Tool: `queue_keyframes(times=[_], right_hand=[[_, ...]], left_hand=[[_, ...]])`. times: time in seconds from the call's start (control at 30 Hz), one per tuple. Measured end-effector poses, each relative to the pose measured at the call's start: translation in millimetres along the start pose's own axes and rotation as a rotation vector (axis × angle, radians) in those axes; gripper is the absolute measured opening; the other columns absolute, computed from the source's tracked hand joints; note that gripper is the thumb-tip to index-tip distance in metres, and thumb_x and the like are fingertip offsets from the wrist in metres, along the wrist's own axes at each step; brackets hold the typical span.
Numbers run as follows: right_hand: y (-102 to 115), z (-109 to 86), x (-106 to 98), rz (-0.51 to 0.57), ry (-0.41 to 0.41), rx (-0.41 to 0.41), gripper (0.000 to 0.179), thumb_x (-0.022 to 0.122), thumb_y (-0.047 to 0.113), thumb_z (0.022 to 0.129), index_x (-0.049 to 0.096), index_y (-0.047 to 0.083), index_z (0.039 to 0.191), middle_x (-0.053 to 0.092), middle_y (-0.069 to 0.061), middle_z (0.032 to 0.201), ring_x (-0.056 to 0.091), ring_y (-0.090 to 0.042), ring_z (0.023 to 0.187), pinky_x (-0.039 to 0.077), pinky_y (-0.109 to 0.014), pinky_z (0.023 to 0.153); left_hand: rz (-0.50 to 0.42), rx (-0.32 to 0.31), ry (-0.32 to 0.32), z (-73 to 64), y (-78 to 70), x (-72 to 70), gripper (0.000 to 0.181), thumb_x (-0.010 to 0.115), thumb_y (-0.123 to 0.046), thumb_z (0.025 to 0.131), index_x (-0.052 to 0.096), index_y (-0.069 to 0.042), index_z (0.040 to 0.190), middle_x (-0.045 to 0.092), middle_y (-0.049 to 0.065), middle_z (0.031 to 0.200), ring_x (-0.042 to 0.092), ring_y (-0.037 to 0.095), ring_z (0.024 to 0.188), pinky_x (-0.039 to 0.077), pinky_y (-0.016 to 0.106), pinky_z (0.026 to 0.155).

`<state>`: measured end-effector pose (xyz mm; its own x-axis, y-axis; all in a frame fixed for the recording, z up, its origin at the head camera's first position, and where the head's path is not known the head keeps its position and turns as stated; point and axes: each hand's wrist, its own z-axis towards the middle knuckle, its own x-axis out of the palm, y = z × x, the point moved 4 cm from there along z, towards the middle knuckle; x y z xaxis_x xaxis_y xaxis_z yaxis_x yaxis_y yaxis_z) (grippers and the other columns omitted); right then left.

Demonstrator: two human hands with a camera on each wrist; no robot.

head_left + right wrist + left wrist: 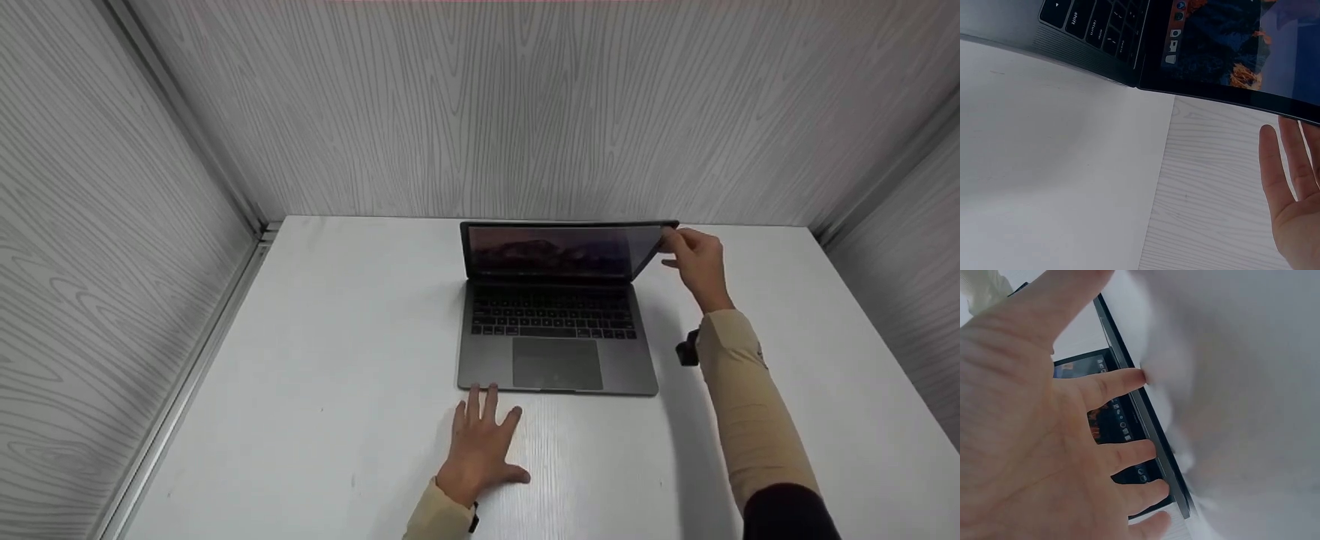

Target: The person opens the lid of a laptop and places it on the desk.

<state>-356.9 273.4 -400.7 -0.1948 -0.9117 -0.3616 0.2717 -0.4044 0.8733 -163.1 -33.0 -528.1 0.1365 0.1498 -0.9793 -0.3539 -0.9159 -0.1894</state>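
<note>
A grey laptop (487, 360) lies unfolded on the white table, its keyboard (555, 319) towards me and its lit screen (551, 251) raised at the back. My right hand (697, 266) holds the screen at its upper right corner. In the right wrist view, its fingers (1275, 174) reach up to the screen's side edge, and the tips of some pass behind it. With fingers spread, my left hand (480, 454) is in front of the laptop, two fingertips right at the base's front edge. The left wrist view shows the palm (1033, 444) and that edge behind the fingers.
The white table (352, 322) stretches out on both sides of the laptop. A grey wood-grain panel (450, 112) rises behind it, with side panels at left (90, 262) and right (922, 225). A metal rail (187, 405) runs along the left edge.
</note>
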Motion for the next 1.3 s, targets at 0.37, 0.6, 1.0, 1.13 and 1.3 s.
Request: queue_keyframes(times=[0.37,0.6,1.0,1.13,1.3], right_hand=[[-32.1,19.2,1.7,0.033,0.007,0.036,0.038,0.054,0.017,0.106,0.066,-0.019,0.112,0.07,-0.027,0.101,0.073,-0.012,0.085,0.059,-0.029,0.075],[-50.5,29.1,4.0,0.029,0.003,0.046,0.044,0.055,0.025,0.106,0.066,-0.017,0.113,0.071,-0.024,0.099,0.07,-0.002,0.079,0.058,-0.023,0.07],[-63.8,31.5,14.3,0.026,0.033,0.112,0.047,0.054,0.029,0.106,0.067,-0.016,0.114,0.072,-0.014,0.096,0.071,-0.011,0.087,0.059,-0.028,0.074],[-69.6,31.3,17.7,0.002,0.026,0.1,0.049,0.054,0.032,0.106,0.068,-0.015,0.11,0.071,-0.013,0.094,0.071,-0.01,0.086,0.059,-0.027,0.073],[-78.0,28.4,22.9,-0.006,0.024,0.14,0.05,0.054,0.033,0.106,0.067,-0.015,0.113,0.069,-0.014,0.095,0.07,-0.006,0.082,0.059,-0.025,0.071]], left_hand=[[0.011,-0.015,0.024,2.5,-1.3,0.0,0.099,0.091,-0.063,0.059,0.059,-0.015,0.141,0.037,0.025,0.153,0.027,0.05,0.143,0.042,0.064,0.102],[0.029,-0.017,0.024,3.1,-1.0,0.0,0.1,0.09,-0.065,0.059,0.059,-0.016,0.141,0.038,0.024,0.153,0.029,0.049,0.143,0.043,0.063,0.101],[0.011,-0.025,0.029,0.4,-0.2,0.3,0.1,0.09,-0.065,0.058,0.06,-0.016,0.14,0.037,0.024,0.153,0.028,0.049,0.143,0.042,0.064,0.101],[0.043,-0.017,0.023,-0.5,0.2,0.6,0.102,0.088,-0.068,0.056,0.06,-0.018,0.14,0.038,0.023,0.152,0.03,0.049,0.142,0.044,0.063,0.1],[0.004,-0.016,0.025,-4.0,0.7,0.8,0.102,0.089,-0.066,0.056,0.06,-0.016,0.14,0.037,0.024,0.153,0.028,0.051,0.143,0.042,0.065,0.1]])
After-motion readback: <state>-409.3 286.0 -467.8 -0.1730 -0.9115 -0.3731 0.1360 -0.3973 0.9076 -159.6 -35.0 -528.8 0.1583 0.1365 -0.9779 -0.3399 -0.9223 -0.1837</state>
